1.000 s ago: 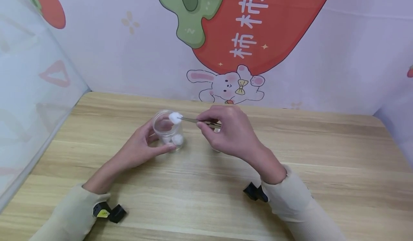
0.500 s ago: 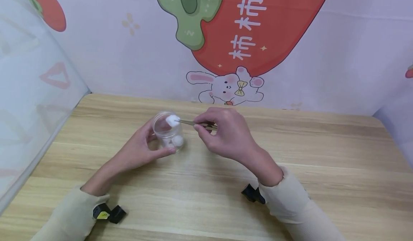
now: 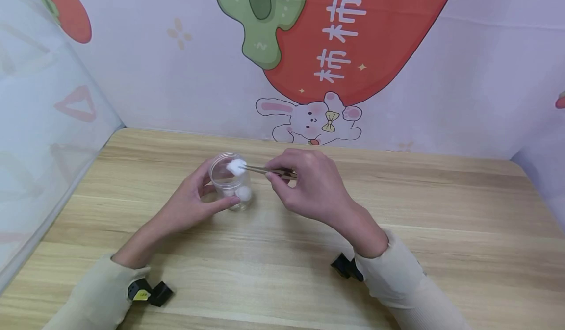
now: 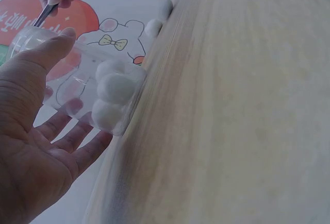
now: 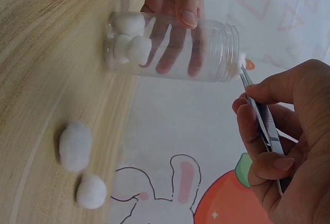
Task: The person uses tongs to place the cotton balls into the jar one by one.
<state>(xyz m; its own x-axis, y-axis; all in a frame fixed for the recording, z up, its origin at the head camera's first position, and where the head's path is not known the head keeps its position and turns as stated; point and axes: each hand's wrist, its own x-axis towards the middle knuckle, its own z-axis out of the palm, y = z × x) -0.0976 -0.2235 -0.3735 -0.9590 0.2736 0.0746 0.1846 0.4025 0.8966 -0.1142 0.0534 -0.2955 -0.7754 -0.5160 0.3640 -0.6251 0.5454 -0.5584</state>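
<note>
In the head view, the gripped ball has moved from the jar's right rim a second ago to over its mouth. It sits in the tips of the tweezers, ahead of the right hand, whose fingers pinch them. The left hand grips the jar.

Left wrist: three white balls lie at the jar's bottom.

Right wrist: two loose balls rest on the surface, near the jar.

In head view, the tweezers are partly hidden.
</note>
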